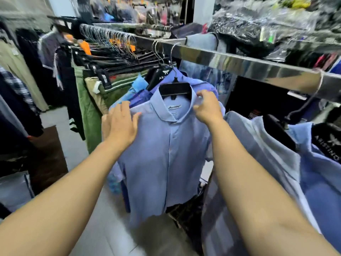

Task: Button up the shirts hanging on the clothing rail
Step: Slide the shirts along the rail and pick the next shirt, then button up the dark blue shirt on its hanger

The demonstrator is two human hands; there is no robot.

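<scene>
Hanging from the clothing rail [239,65] on a black hanger [175,90], the light blue shirt [162,156] lies under the left hand [120,124], fingers spread flat on its shoulder, while the right hand [207,108] pinches the collar between curled fingertips.

I note a plain light-blue shirt [166,154] on a black hanger [175,90], chrome rail [258,68], green trousers [88,111], orange tags [85,46], and a plaid blue-white garment [17,87].
</scene>
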